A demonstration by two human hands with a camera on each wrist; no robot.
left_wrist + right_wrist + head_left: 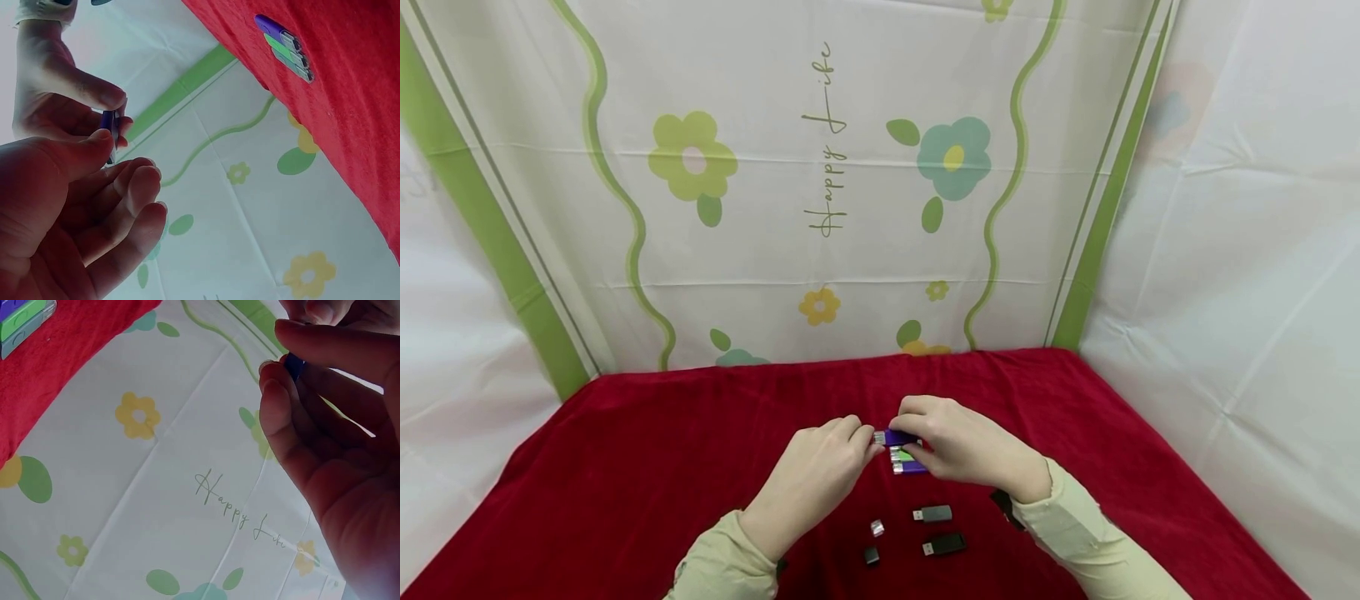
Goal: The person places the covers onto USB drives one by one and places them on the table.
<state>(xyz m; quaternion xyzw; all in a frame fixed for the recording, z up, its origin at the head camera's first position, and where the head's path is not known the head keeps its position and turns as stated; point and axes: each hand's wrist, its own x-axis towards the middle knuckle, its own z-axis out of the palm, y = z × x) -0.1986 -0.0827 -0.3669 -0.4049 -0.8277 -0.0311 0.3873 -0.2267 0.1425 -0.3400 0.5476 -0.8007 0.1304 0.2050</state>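
Both hands meet over the red cloth around a dark blue-purple USB flash drive [898, 437] with a clear cap end on its left. My right hand [962, 440] pinches the coloured body between thumb and fingers. At the capped end, my left hand [820, 468] pinches with thumb and forefinger. The left wrist view shows the drive [109, 122] edge-on between the two hands; in the right wrist view only a small blue part [294, 365] shows. Just below the hands lie a green flash drive [279, 45], a purple one [270, 25] and a grey one [289, 62], side by side.
Nearer the front lie a grey flash drive [934, 513] and a black flash drive [947, 544], both with bare metal plugs. Left of them sit a loose clear cap [877, 527] and a dark cap [871, 556]. A flowered white curtain [760, 250] stands behind the red cloth [700, 442].
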